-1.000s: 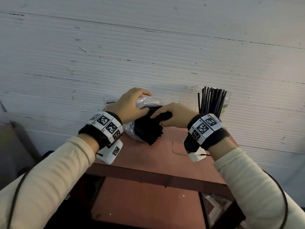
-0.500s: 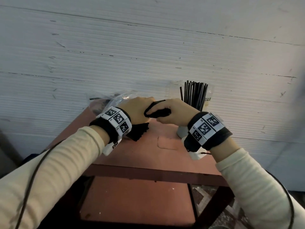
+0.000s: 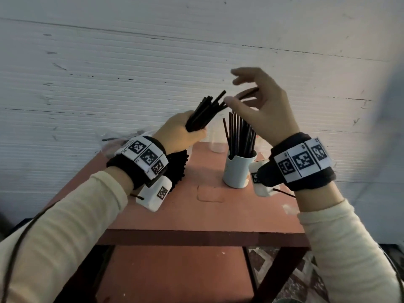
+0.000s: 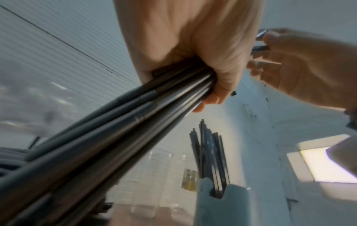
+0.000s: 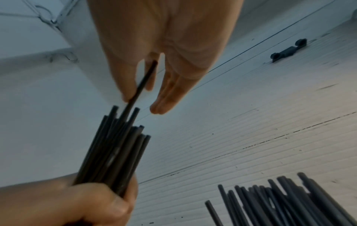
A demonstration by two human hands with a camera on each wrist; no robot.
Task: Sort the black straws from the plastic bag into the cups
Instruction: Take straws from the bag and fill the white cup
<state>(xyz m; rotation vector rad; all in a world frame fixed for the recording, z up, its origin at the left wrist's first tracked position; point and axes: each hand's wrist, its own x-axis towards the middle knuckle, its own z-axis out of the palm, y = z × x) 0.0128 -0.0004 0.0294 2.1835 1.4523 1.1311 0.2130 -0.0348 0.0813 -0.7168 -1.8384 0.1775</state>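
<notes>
My left hand (image 3: pixel 192 132) is raised above the red table (image 3: pixel 218 213) and grips a bundle of black straws (image 3: pixel 206 111) that points up and to the right. My right hand (image 3: pixel 235 98) is just right of the bundle's top and pinches a single black straw (image 3: pixel 249 93) between thumb and fingers, its lower end still among the bundle's tips. In the right wrist view that single straw (image 5: pixel 142 85) runs from the fingers down into the bundle (image 5: pixel 115 149). Below stands a white cup (image 3: pixel 239 171) holding several upright straws (image 3: pixel 240 136). A dark pile of straws (image 3: pixel 180 165) lies under my left wrist.
A clear plastic cup (image 3: pixel 216 144) stands behind the white cup near the wall. The crumpled plastic bag (image 3: pixel 115 141) lies at the table's back left. A white ribbed wall (image 3: pixel 153 73) rises directly behind the table. A lower red shelf (image 3: pixel 175 276) sits beneath.
Both hands have lifted from the bag and pile. My left hand now holds a bundle upright, and my right hand has moved up to pinch one straw from its top.
</notes>
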